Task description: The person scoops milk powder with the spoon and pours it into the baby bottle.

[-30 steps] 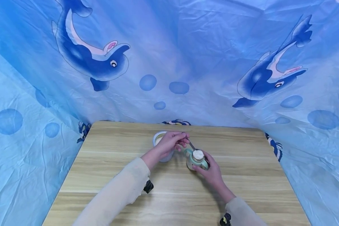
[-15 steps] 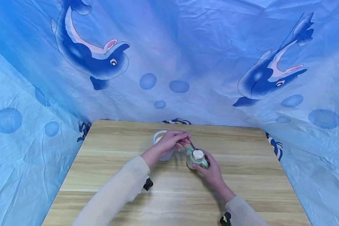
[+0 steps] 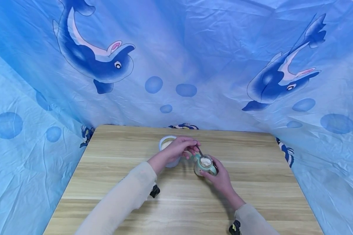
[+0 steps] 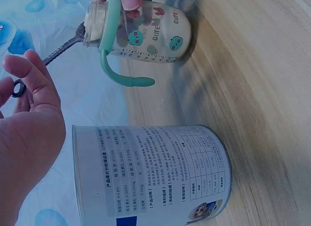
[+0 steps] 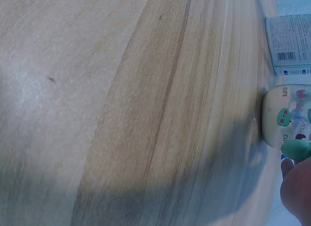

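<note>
In the head view, my left hand pinches the ringed end of a dark long-handled spoon. The spoon slants down into the mouth of a clear baby bottle with mint-green handles; its bowl is hidden there. White powder shows inside the bottle's neck. My right hand grips the bottle around its side, and the bottle stands upright on the table. Just left of it, partly under my left hand and wrist, is an open white can with printed labels and pale powder inside.
The wooden table has a back edge against a blue curtain printed with dolphins and bubbles. More curtain hangs at both sides. Dark wrist devices sit at both sleeves.
The white powder heaped at the bottle's mouth has sunk lower into the neck. My left hand has shifted slightly right, and the spoon stands steeper. My right hand stays on the bottle.
</note>
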`<state>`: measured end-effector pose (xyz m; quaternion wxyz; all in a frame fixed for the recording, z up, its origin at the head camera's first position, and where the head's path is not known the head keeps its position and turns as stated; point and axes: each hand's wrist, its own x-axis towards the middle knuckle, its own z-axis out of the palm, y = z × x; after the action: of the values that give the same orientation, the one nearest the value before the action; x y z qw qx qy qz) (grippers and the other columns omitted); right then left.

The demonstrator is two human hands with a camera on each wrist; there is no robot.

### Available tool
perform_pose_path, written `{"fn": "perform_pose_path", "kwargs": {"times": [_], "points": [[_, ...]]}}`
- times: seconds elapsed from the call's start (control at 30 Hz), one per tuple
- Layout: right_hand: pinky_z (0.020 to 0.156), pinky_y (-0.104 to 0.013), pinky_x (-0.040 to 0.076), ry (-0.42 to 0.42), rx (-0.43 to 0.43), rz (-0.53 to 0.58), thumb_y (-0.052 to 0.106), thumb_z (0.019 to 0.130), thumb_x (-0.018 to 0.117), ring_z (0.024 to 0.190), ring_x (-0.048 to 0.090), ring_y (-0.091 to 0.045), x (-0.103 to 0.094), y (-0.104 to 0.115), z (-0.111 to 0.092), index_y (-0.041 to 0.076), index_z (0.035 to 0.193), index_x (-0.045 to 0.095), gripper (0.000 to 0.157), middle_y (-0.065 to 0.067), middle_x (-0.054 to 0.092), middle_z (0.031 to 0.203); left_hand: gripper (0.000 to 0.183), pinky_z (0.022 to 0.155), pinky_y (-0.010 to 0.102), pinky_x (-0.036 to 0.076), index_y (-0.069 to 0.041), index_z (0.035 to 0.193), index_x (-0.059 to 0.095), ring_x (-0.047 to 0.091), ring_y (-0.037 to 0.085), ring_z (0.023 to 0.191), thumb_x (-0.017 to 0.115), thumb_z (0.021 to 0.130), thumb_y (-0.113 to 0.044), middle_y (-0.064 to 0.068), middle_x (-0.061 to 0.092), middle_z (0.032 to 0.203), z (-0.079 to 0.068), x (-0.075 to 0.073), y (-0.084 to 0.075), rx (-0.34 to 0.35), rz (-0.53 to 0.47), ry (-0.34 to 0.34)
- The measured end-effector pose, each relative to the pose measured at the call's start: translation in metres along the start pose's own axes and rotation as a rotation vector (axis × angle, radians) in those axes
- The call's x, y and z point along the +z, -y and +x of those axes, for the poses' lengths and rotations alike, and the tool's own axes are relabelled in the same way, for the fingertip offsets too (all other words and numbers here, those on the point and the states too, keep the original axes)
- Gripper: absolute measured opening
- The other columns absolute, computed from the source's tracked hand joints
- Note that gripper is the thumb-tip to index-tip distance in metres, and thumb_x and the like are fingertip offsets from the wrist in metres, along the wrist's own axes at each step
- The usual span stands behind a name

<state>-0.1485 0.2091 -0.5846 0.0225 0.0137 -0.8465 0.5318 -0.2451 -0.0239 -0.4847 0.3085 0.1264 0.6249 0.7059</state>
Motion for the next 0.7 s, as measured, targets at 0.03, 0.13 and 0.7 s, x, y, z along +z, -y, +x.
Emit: {"fn": "perform_pose_path", "kwargs": {"times": [0.03, 0.13, 0.7], "points": [[0.118, -0.050, 0.043, 0.001, 0.002, 0.001, 0.019, 0.084, 0.094, 0.138, 0.058, -0.032, 0.0000, 0.0004, 0.0000, 0.011, 0.154, 0.053, 0.082, -0.014, 0.062, 0.149, 0.032, 0.057, 0.019, 0.053, 0.004, 0.127, 0.070, 0.068, 0.012, 0.081, 0.056, 0.112, -0.020, 0.001, 0.074, 0.094, 0.0001, 0.0000, 0.0000, -0.004, -0.002, 0.001], [0.118, -0.051, 0.042, 0.001, 0.009, -0.002, 0.018, 0.084, 0.094, 0.139, 0.057, -0.033, -0.0001, 0.0011, -0.0002, 0.010, 0.155, 0.053, 0.083, -0.015, 0.062, 0.150, 0.030, 0.057, 0.020, 0.053, 0.002, 0.126, 0.071, 0.068, 0.012, 0.082, 0.056, 0.112, -0.019, 0.001, 0.073, 0.094, 0.0001, -0.0002, -0.0002, -0.014, -0.001, 0.001], [0.116, -0.051, 0.045, -0.001, -0.008, -0.019, 0.020, 0.085, 0.094, 0.136, 0.059, -0.030, -0.0011, 0.0012, 0.0001, 0.012, 0.155, 0.054, 0.081, -0.012, 0.063, 0.148, 0.031, 0.057, 0.019, 0.052, 0.003, 0.124, 0.071, 0.067, 0.013, 0.082, 0.055, 0.112, -0.020, 0.006, 0.069, 0.096, -0.0022, -0.0007, -0.0025, -0.021, -0.035, 0.033]]}}
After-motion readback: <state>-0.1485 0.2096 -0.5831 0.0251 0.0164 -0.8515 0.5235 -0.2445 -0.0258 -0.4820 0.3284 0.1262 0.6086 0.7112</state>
